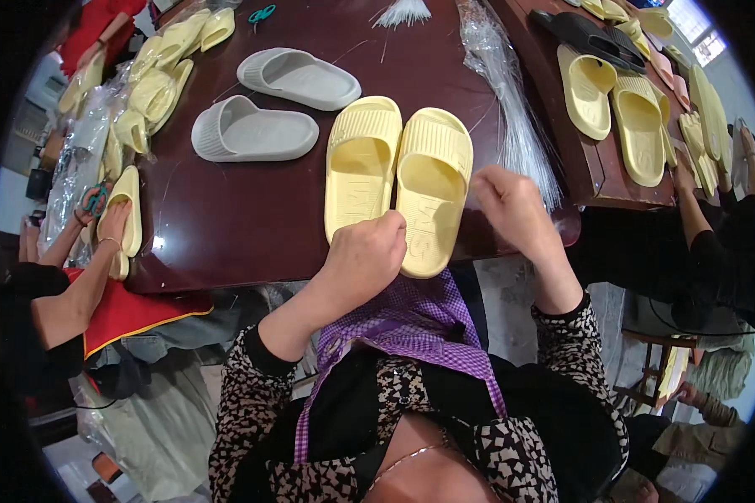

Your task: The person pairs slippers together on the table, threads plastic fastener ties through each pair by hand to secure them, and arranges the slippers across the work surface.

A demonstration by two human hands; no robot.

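Observation:
Side by side near the table's front edge lie two yellow slide slippers, the left slipper (362,159) and the right slipper (432,180), toes pointing away from me. My left hand (362,260) is closed over the heel of the left slipper, its thumb side by the gap between the two. What its fingertips pinch is hidden. Just right of the right slipper, my right hand (516,210) is raised with the fingers curled together. Any thin thing in that pinch is too small to make out.
Two grey slippers (268,134) lie at the left. A bundle of clear thin strands (520,126) spreads at the right, with teal scissors (262,14) at the far edge. Yellow slippers (172,50) are piled far left. Co-workers' hands (117,222) work at both sides; a black slipper (591,42) lies far right.

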